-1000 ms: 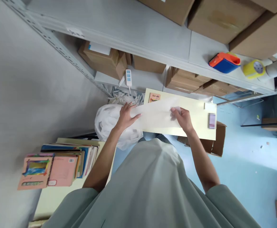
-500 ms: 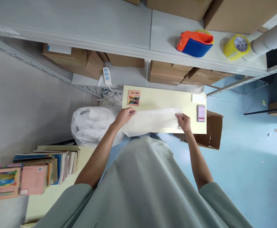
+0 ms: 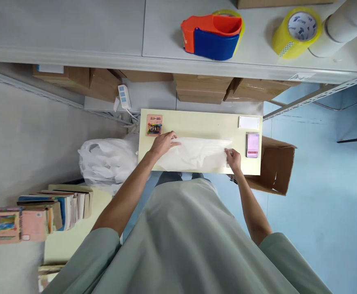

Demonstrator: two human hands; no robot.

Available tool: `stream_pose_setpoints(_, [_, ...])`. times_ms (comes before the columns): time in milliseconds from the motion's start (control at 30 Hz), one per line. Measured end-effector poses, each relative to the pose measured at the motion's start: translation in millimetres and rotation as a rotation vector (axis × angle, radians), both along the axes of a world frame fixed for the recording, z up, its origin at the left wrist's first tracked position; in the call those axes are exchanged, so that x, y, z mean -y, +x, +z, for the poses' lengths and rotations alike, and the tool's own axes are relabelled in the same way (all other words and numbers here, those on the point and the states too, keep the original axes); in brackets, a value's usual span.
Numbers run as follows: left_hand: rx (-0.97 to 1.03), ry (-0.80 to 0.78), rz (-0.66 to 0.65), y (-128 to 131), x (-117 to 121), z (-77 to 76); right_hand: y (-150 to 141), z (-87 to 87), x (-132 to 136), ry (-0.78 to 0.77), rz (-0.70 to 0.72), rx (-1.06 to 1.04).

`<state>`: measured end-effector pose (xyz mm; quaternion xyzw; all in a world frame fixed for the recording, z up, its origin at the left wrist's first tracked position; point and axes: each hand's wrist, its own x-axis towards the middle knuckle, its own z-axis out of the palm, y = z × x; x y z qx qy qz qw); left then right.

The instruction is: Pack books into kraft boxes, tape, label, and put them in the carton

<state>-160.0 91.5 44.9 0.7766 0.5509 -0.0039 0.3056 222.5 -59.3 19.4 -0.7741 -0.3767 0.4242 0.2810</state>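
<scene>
Beginning at nine o'clock, with the clock centred on the cream table, there is the bulging white bag, well apart from the right hand. Near ten o'clock lies the small booklet, just beyond the left hand. This hand is at the nine o'clock side, thumb and fingers a little parted at the upper left corner of the white sheet; I cannot tell if the material is really between them. The sheet is stretched across the table from nine toward four o'clock; whether it touches the top, I cannot say. It looks thin and somewhat see-through, with soft wrinkles, so I judge it very light and limp, perhaps slippery, and easy to crease or tear if it is pulled hard. It would be best held by its corners at the two short ends, gently, with even tension. Toward four o'clock the right hand pinches its right edge between thumb and finger, which seems a suitable place. Farther right are the white card at two o'clock, the phone at three, and the open carton past the table end.
</scene>
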Motion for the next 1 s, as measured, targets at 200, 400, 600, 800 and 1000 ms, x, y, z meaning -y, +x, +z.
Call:
stream_pose_setpoints(200, [-0.062,-0.042,0.038,8,-15,-25.7,13,-36.8,1,-0.040,0.085,0.144])
stream_pose_setpoints(400, [-0.055,-0.085,0.142,9,-21,-45.8,7,-54.2,6,-0.150,0.048,0.308])
stream_pose_setpoints(600, [0.025,0.112,0.077,31,21,-50.7,-14,-52.3,4,0.048,0.111,0.518])
stream_pose_setpoints(800, [0.043,0.039,-0.106,57,66,-84.8,-72,-63.3,-24,0.133,0.596,0.420])
stream_pose_setpoints(1000, [0.037,0.059,-0.010,37,66,-116.9,-100,-88.4,-45,0.154,0.706,0.453])
